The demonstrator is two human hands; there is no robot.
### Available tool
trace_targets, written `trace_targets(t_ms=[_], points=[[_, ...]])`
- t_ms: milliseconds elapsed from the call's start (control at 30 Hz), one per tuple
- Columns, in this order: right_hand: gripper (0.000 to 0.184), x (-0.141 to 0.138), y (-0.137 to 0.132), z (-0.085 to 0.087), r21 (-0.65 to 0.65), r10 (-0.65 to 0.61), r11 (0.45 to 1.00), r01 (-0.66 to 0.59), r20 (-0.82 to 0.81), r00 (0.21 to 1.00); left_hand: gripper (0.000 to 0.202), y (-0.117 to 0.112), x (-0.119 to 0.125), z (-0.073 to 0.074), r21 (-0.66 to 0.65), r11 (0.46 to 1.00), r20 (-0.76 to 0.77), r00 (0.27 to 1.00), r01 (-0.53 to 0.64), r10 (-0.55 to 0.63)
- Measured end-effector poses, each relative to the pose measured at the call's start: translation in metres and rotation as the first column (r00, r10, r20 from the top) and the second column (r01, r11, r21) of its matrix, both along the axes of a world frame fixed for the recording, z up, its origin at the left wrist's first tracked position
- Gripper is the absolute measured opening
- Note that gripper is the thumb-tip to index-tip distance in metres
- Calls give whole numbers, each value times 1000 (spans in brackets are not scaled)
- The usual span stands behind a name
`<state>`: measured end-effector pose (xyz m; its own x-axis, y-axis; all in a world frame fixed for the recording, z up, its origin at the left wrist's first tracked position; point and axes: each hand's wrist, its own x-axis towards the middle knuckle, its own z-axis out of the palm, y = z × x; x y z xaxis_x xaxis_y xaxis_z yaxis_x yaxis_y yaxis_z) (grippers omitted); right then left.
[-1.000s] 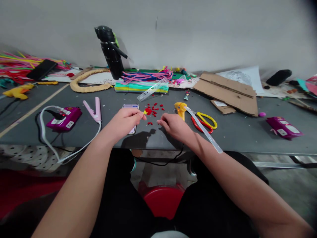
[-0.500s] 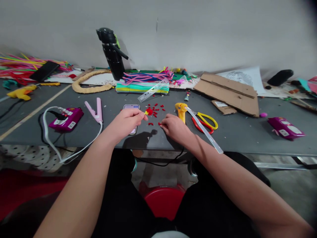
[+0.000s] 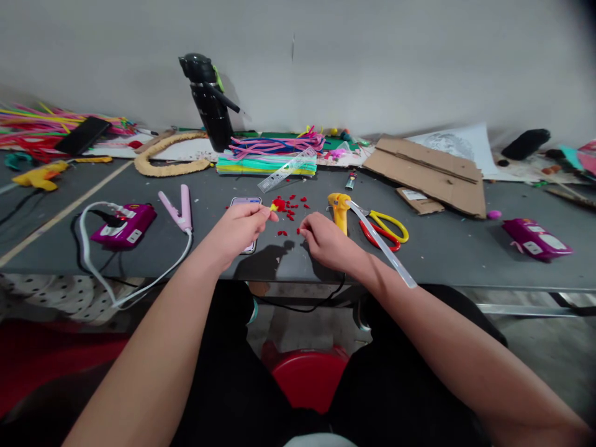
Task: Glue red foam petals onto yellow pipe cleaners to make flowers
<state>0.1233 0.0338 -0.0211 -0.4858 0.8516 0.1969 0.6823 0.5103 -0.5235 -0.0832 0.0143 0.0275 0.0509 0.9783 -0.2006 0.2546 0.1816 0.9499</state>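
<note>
Red-yellow piece (image 3: 279, 203): pinched by yellow end in grip of left hand (image 3: 239, 226), above bench (image 3: 447, 248). Clock centred on piece. Red bits (image 3: 290, 216) scattered nearby, mostly about 3 o'clock. Right hand (image 3: 326, 238) at 4, fingertips at one bit; cannot tell if grip pinches or only touches it. Gun (image 3: 341, 216) at 3, scissors (image 3: 378, 216) beyond. Phone (image 3: 246, 200) partly beneath left hand. Ruler (image 3: 287, 169) near 12.

By the wall (image 3: 372, 68) I see one black bottle (image 3: 215, 118) standing. Brown cardboard (image 3: 423, 171) lies before a printed sheet (image 3: 465, 146), and further right a purple box (image 3: 535, 239) rests on the counter (image 3: 465, 254).
</note>
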Motion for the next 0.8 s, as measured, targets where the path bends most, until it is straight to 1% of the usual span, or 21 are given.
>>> trace_targets(t_ms=[100,200,333,500,567,700,800], points=[[15,0,-3,12,-176,2,983,-50,-264,965,26,-2,6,-1,36,999,-19,999,29,-29],[16,-1,-5,18,-254,1,961,-112,-403,915,30,-5,13,-2,45,995,-29,995,93,-91],[18,-2,-7,20,-283,20,946,-160,-440,898,34,-6,19,-6,51,991,-23,992,126,-125],[18,-1,-8,20,-275,22,948,-159,-441,897,30,-5,24,-10,33,995,-44,995,96,-95],[19,-1,-8,21,-278,12,948,-155,-454,891,28,-4,25,-10,44,995,-38,996,88,-86],[20,-2,-9,22,-302,-11,938,-170,-515,857,26,-3,26,-9,70,996,17,998,61,-62],[21,-3,-9,21,-284,-11,941,-183,-569,822,26,-3,26,-9,63,996,56,997,56,-60]])
